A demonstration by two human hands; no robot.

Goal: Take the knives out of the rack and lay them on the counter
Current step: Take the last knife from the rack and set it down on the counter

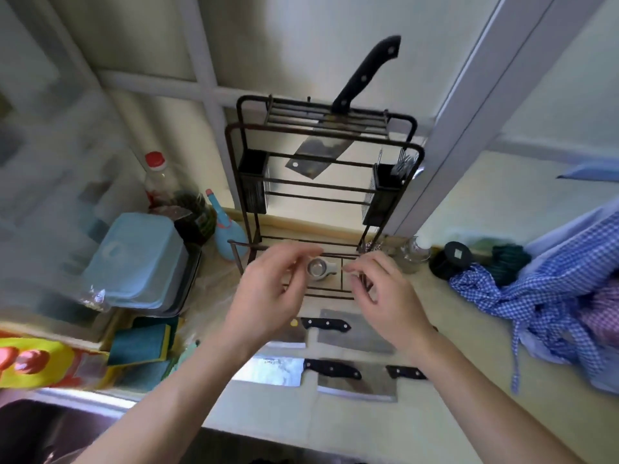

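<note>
Knives lie flat on the worktop in front of the rack, so most of the job looks done. I can count four big ones there, in two rows. One near knife shows its shiny blade well. One last knife is in the top of the rack, its black handle poking up and its wide blade hanging down behind the bars. It needs to come out and go down beside the others.

Both hands float in front of the bottom of the rack, holding nothing. The left hand has loose, curled fingers. The right hand is the same, with thumb and first finger close together.

The hands cover parts of the far knives. A small round metal thing sits on the rack's bottom shelf, and I cannot tell what it is.
</note>
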